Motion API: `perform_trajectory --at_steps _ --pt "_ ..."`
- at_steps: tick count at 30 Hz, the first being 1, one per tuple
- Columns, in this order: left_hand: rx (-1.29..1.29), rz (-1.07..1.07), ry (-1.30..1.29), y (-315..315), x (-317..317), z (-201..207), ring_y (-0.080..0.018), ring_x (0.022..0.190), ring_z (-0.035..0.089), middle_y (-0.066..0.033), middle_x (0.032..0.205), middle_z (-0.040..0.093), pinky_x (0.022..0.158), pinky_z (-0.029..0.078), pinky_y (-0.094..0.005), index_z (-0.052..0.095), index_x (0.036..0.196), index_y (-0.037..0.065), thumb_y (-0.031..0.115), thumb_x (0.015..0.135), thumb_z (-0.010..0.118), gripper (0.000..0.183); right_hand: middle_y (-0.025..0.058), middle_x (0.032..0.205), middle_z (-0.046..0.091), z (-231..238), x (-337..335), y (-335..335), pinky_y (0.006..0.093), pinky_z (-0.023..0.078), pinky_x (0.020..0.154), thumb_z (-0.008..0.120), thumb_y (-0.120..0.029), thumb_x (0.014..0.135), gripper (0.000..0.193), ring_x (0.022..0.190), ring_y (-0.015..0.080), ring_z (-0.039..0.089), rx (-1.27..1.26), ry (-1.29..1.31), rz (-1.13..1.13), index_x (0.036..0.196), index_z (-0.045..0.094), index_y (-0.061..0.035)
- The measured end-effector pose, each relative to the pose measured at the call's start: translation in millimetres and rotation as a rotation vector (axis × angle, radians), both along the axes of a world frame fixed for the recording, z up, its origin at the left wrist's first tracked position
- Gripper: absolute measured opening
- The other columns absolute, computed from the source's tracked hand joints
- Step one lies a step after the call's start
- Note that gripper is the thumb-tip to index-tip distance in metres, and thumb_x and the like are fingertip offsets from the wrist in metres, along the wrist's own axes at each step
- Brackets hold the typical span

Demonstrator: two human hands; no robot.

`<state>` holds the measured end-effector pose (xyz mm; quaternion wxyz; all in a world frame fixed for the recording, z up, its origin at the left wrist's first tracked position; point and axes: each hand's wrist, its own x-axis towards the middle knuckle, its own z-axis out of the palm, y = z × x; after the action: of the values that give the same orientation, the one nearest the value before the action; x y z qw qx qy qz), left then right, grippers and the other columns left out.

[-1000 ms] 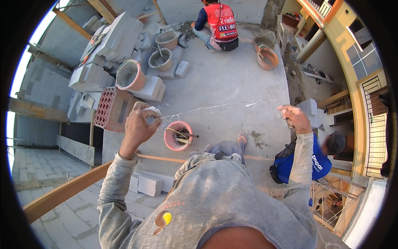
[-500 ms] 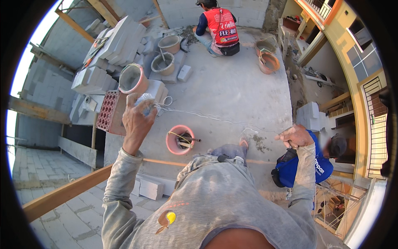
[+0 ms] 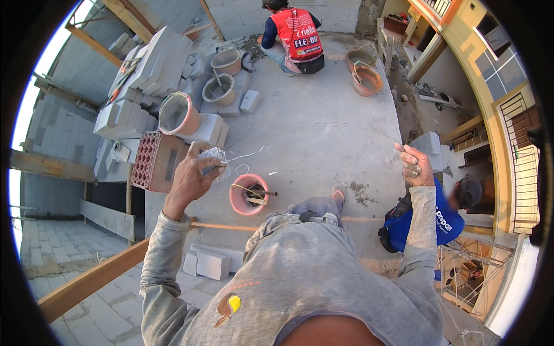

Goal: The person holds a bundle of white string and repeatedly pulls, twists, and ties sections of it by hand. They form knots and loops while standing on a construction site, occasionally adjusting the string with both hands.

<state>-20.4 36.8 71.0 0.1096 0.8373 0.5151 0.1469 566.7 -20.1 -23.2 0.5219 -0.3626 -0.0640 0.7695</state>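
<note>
My left hand [image 3: 186,183] is wrapped round a hank of pale string [image 3: 214,154], with loose loops dangling beside the fingers. Out to the right, my right hand [image 3: 416,165] is raised with its fingers pinched on the string's far part. Between the two hands the string [image 3: 249,154] runs slack and wavy, thin and hard to follow over the grey floor. Below it, nearer my left hand, stands a pink bucket [image 3: 235,202] with hand tools inside.
Mortar buckets [image 3: 226,62] and stacked pale blocks [image 3: 161,57] stand at the left. One co-worker in a red vest [image 3: 299,34] squats at the back; another in blue [image 3: 444,225] is at the right. Two more buckets [image 3: 367,81] sit near the slab's right edge. A wooden beam [image 3: 92,281] crosses lower left.
The string, nearly straight between my hands before, now hangs slack and arcs upward. My right hand has risen and turned, fingers up. My left hand still grips the hank.
</note>
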Motion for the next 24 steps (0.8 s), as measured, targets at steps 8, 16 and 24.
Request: perform_trajectory --at_steps 8,16,24 --pt "-0.345 0.240 -0.407 22.4 -13.3 21.5 -0.0134 0.089 0.063 -0.0077 0.100 0.068 0.073 0.050 -0.0285 0.075 0.096 0.001 0.021 0.090 0.076 0.021 -0.0029 0.057 0.053 -25.2 -71.3 -17.6 0.0211 0.031 0.035 0.055 -0.016 0.103 0.030 0.037 0.0032 0.039 0.099 -0.219 0.471 0.118 0.062 0.0095" --pt "-0.434 0.360 -0.517 79.3 -3.1 103.9 -0.0051 0.069 0.061 -0.0010 0.084 0.071 0.061 0.049 -0.0223 0.077 0.101 0.001 0.023 0.092 0.074 0.024 0.0084 0.090 0.074 -92.1 -218.0 -18.1 0.0246 0.055 0.068 0.068 -0.018 0.097 0.026 0.072 0.0106 0.066 0.423 -0.375 0.978 0.112 0.074 0.0024" --pt "-0.812 -0.055 -0.928 75.4 66.9 189.1 -0.0064 0.059 0.065 -0.0087 0.085 0.073 0.050 0.055 -0.0164 0.071 0.100 -0.003 0.016 0.096 0.067 0.021 0.0034 0.086 0.072 -95.8 -367.1 88.9 0.0303 0.053 0.065 0.073 -0.016 0.086 0.034 0.067 0.0129 0.063 0.699 -0.684 1.110 0.119 0.074 -0.0082"
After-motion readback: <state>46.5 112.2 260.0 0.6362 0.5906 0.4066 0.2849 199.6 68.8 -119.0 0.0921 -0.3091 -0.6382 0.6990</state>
